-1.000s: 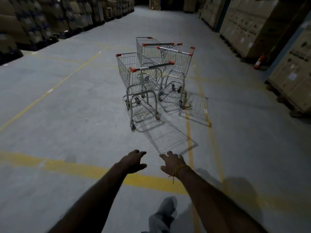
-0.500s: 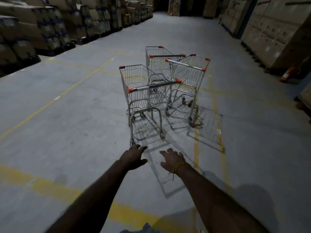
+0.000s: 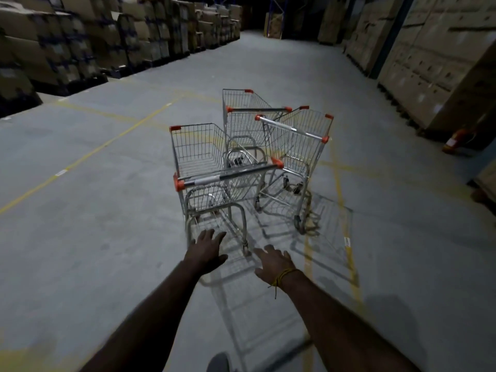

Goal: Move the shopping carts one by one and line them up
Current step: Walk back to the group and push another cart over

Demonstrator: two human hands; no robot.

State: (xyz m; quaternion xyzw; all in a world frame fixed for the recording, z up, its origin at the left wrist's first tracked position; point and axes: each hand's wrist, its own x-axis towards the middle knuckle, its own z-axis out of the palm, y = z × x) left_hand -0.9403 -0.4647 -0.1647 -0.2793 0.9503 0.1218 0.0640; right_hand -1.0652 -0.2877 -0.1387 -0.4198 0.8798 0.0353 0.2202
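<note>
Three wire shopping carts with orange corner caps stand bunched on the concrete floor ahead. The nearest cart has its handle bar turned toward me. A second cart stands behind it, and a third cart is angled to the right. My left hand and my right hand are stretched forward, palms down, fingers spread. Both hold nothing and hang short of the nearest cart's handle.
Stacked cardboard boxes on pallets line the left side, and tall box stacks line the right. A red fire extinguisher stands by the right stacks. Yellow lines cross the floor of the wide aisle.
I have walked closer to the carts, which now loom larger and nearer. Both hands stay outstretched and empty, now just below the nearest cart.
</note>
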